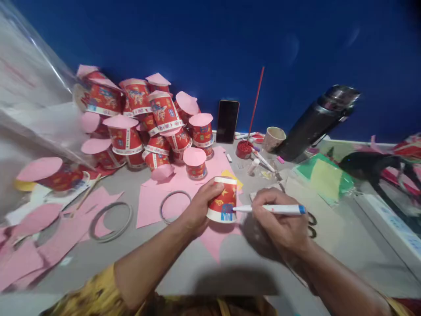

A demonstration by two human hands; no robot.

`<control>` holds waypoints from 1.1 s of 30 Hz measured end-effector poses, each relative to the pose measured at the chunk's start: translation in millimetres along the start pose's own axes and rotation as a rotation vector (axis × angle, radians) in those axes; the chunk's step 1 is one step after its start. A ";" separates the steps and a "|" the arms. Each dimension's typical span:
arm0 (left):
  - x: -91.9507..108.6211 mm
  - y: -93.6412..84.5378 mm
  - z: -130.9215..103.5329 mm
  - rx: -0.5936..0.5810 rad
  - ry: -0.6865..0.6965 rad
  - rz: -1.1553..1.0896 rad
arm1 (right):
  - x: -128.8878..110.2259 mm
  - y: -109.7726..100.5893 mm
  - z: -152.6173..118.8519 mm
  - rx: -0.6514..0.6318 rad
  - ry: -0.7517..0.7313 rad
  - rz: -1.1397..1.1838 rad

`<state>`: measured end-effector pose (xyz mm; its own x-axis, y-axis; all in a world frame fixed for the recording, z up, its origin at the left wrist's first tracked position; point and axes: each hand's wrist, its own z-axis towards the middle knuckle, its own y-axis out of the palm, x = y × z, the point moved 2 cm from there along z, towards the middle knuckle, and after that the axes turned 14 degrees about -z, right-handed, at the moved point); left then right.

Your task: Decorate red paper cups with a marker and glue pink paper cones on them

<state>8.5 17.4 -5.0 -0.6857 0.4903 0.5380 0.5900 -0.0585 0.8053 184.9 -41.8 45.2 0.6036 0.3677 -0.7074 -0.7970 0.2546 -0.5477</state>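
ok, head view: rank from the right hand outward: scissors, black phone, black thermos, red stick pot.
From the right hand:
1. Scissors, just right of it, handles peeking out on the table.
2. Red stick pot, behind it, slightly left.
3. Black phone, propped against the blue wall, and black thermos, far right: too close to call.

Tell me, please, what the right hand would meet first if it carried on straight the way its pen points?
The right hand points its pen leftward, tip at the red paper cup that the left hand holds upside down. It would meet that cup first; the tip seems already touching.
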 end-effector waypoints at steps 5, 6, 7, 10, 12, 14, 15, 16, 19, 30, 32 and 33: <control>1.0 4.1 0.2 -0.018 0.008 0.011 | 5.3 -0.9 -5.4 0.027 0.012 0.087; 1.3 5.2 0.0 -0.027 0.008 0.017 | 4.6 -0.8 -4.9 0.045 -0.004 0.074; 1.8 6.2 -0.1 -0.038 0.007 0.022 | 3.4 -0.6 -3.9 0.058 -0.024 0.056; 3.7 8.5 -0.4 -0.058 0.008 0.040 | -1.2 -0.1 -0.7 0.063 -0.074 0.023; 4.9 9.0 -0.5 -0.052 0.016 0.056 | -2.1 0.0 0.0 0.037 -0.063 0.034; 5.6 8.7 -0.7 -0.041 0.023 0.069 | 0.4 0.5 -1.2 -0.013 -0.007 0.091; 5.6 8.3 -0.7 -0.035 0.022 0.070 | 2.6 0.8 -2.3 -0.037 0.029 0.134; 5.3 7.6 -0.7 -0.029 0.018 0.066 | 5.1 1.1 -3.5 -0.051 0.064 0.179; 3.7 4.5 -0.1 -0.008 0.005 0.030 | 13.1 0.6 -4.4 0.008 0.191 0.283; 11.0 3.5 1.1 0.227 -0.115 -0.139 | 36.7 -17.4 29.8 -0.050 0.398 0.606; 15.0 10.6 -1.6 0.239 -0.125 -0.166 | 47.1 -27.3 33.7 -0.107 0.428 0.511; 17.1 14.5 -2.8 0.244 -0.137 -0.170 | 53.2 -33.6 34.7 -0.132 0.428 0.447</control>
<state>4.2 22.5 16.6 -0.7289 0.5889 0.3493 0.5686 0.2364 0.7879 243.0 0.3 41.4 0.1895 0.0160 -0.9818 -0.9813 0.0369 -0.1888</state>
